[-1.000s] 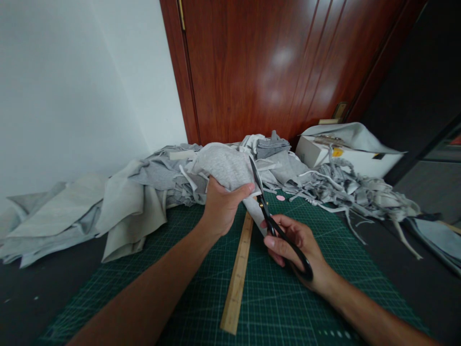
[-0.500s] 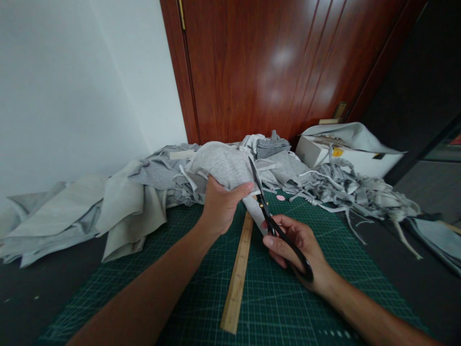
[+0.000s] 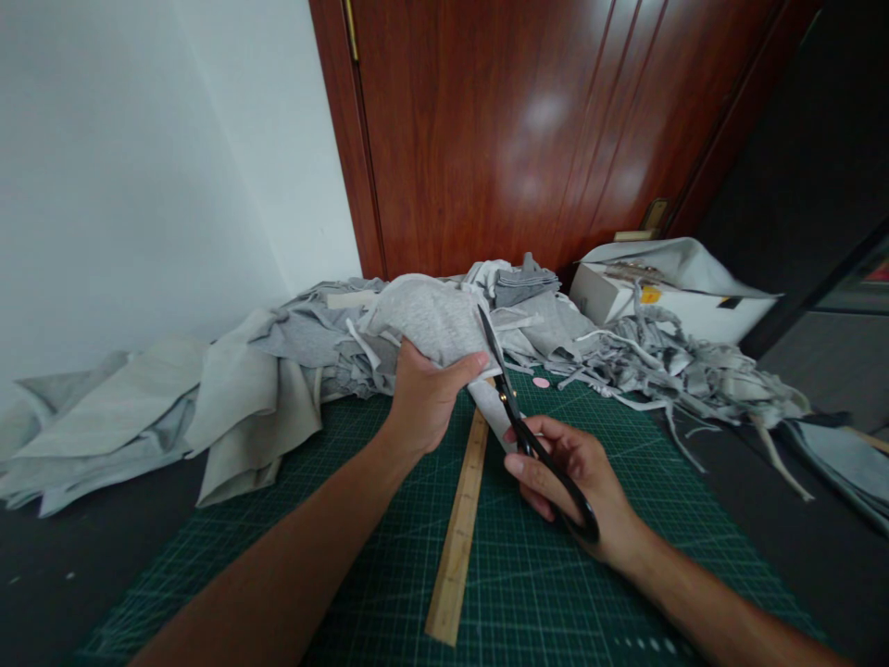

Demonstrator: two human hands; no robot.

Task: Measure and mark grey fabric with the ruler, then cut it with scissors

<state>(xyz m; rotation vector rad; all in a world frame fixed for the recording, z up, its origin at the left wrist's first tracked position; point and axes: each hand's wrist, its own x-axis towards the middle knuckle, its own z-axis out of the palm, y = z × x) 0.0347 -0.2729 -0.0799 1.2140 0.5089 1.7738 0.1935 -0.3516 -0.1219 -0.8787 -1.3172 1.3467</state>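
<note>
My left hand (image 3: 431, 396) is closed on a piece of light grey fabric (image 3: 429, 320), its thumb lying on top near the right edge. The fabric is held up above the mat. Black-handled scissors (image 3: 556, 474) are in my right hand (image 3: 580, 463), fingers through the handles and blades pointing up and away. Their blades lie along the fabric's right edge, close to my left thumb. A narrow pale strip of fabric (image 3: 490, 408) hangs below the blades, reaching toward my right fingers; whether it is joined to the piece is hidden.
A wooden ruler (image 3: 455, 556) lies on the green cutting mat (image 3: 556, 593). Heaped grey fabric (image 3: 236, 380) runs along the left and back. Tangled cloth strips (image 3: 701, 371) lie at right before a white box (image 3: 681, 301). A small pink disc (image 3: 540, 382) sits on the mat.
The scissors and my right hand have shifted very slightly to the left. My left hand and the fabric stay practically in place.
</note>
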